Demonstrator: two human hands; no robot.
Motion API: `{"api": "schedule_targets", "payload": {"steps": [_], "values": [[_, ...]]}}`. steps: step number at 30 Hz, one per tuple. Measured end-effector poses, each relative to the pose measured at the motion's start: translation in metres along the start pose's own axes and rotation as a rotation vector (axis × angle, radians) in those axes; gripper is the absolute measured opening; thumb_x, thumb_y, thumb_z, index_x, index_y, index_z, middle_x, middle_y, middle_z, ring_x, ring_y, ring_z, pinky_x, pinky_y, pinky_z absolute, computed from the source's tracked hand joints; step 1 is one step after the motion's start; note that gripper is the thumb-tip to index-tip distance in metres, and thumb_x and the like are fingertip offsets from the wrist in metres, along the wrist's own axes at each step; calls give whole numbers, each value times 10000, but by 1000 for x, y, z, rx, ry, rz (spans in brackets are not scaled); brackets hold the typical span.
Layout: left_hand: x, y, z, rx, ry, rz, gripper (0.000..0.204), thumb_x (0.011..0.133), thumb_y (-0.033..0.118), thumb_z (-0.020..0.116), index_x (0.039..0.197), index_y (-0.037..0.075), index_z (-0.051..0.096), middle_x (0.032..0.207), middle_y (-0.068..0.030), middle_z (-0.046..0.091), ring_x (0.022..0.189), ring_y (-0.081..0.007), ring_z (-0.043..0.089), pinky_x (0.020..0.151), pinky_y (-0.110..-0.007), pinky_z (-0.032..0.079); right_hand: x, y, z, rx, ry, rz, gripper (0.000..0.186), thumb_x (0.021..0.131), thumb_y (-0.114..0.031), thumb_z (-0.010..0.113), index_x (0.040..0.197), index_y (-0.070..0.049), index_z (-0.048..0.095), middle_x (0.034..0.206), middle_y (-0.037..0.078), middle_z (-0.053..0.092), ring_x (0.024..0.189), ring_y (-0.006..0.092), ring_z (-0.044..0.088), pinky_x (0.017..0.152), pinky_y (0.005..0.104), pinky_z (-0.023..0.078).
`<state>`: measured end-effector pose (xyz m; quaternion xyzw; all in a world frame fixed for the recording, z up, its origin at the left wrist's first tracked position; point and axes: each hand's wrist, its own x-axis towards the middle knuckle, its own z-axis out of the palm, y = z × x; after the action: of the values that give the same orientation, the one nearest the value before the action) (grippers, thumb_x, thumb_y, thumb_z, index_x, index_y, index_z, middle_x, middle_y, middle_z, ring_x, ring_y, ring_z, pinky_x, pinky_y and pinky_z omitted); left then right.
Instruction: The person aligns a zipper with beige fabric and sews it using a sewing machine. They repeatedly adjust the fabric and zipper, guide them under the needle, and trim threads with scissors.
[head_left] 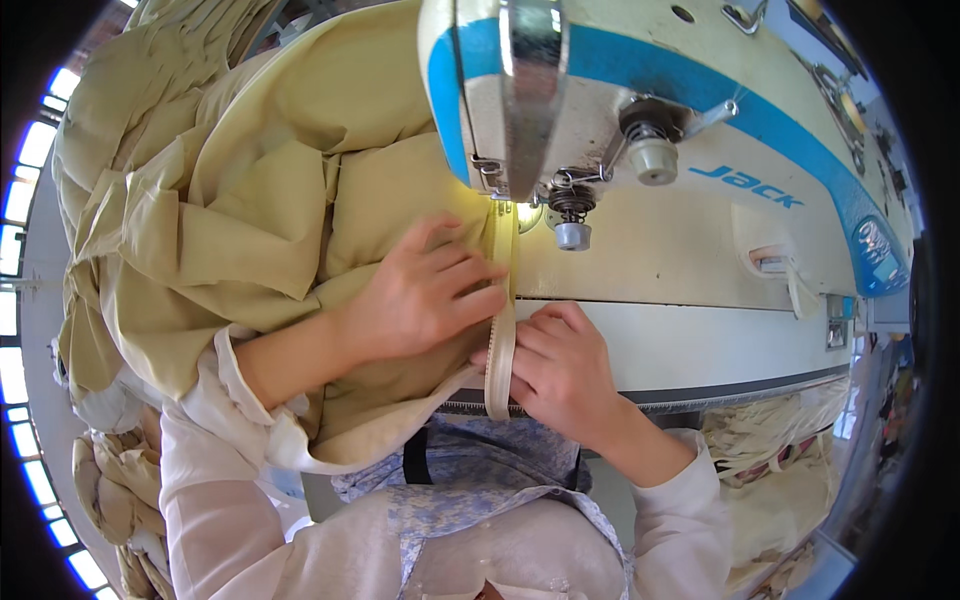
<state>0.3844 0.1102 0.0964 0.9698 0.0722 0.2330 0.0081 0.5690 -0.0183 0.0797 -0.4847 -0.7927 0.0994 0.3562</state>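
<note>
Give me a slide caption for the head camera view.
Left hand flattens pale yellow padded fabric while right hand guides a cream zipper tape under the sewing machine.

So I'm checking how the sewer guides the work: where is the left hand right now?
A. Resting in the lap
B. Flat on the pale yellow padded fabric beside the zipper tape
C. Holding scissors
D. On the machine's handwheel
B: the left hand lies spread flat on the yellow padded fabric, just left of the zipper tape, which the right hand pinches at the sewing machine bed's front edge.
</note>
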Motion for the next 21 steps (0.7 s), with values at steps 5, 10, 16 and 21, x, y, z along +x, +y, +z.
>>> {"api": "schedule_targets", "payload": {"steps": [5, 10, 16, 21], "values": [[7, -24, 11, -2, 57, 27, 138, 804, 163, 681, 930, 119, 647, 936, -13, 678, 851, -184, 660, 1007, -489, 441, 20, 10, -3, 32, -22, 97, 111, 796, -126, 749, 902, -152, 765, 856, 24, 708, 792, 216, 650, 817, 367, 478], [9, -46, 9, -6, 16, 46, 159, 879, 213, 703, 1008, 120, 697, 918, -25, 711, 925, -200, 691, 1033, -499, 440, 31, 19, 2, 49, -4, 104, 154, 806, -130, 744, 959, -136, 760, 925, 54, 722, 854, 253, 666, 850, 388, 486], [-14, -29, -86, -333, -125, -204, 244, 931, 67, 639, 1161, 102, 713, 1061, -84, 730, 1071, -290, 680, 976, -451, 509, 20, -17, -37, 72, 193, 200, 330, 832, -173, 769, 1117, -23, 698, 1065, 170, 706, 1062, 328, 650, 974, 412, 488], [-82, 59, -196, -1104, -336, -500, 308, 942, -14, 546, 1177, 85, 718, 819, -104, 719, 738, -234, 727, 668, -332, 570, 71, -59, -29, 107, -259, -58, 551, 907, -470, 715, 1127, 36, 709, 1049, 191, 718, 1128, 329, 638, 968, 414, 496]]}}
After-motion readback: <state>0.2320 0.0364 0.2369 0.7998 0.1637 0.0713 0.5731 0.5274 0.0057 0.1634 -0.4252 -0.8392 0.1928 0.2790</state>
